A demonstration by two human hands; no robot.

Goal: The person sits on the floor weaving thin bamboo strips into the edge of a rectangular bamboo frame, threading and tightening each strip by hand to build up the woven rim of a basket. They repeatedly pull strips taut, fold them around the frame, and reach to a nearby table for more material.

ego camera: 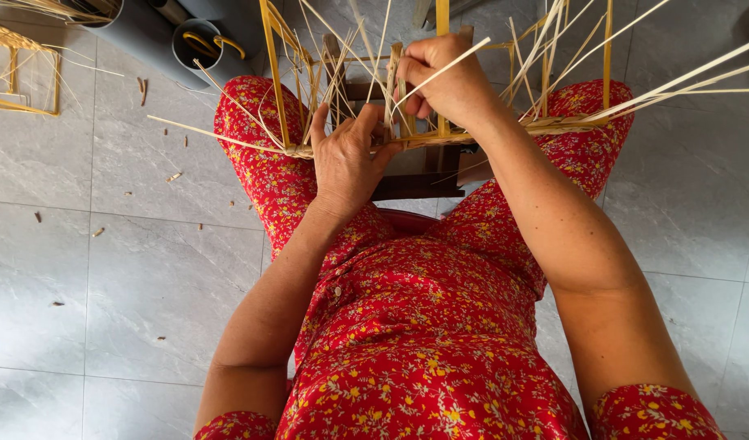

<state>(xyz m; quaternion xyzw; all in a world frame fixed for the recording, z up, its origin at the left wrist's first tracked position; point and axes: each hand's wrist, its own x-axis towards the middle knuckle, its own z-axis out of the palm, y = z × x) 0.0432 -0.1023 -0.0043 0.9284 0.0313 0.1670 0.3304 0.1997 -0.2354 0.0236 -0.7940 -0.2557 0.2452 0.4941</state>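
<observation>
Pale bamboo frame (505, 130) lies crosswise over her lap, strips splaying upward. Left hand (350, 159) grips its woven rim (301, 150); right hand (448, 81) pinches a strip (440, 73).

- grey marble-look tile floor (89, 269)
- small cane scraps (98, 232) scattered at 9 o'clock
- yellow cane frame (16, 69) at 10 o'clock
- grey tubs (197, 45) at 11 o'clock

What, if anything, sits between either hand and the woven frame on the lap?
Nothing visible. The left hand already rests on the woven rim, fingers pressed among the upright strips. The right hand grips a thin strip just above the rim. Loose strips fan outward, clear of both hands.
</observation>
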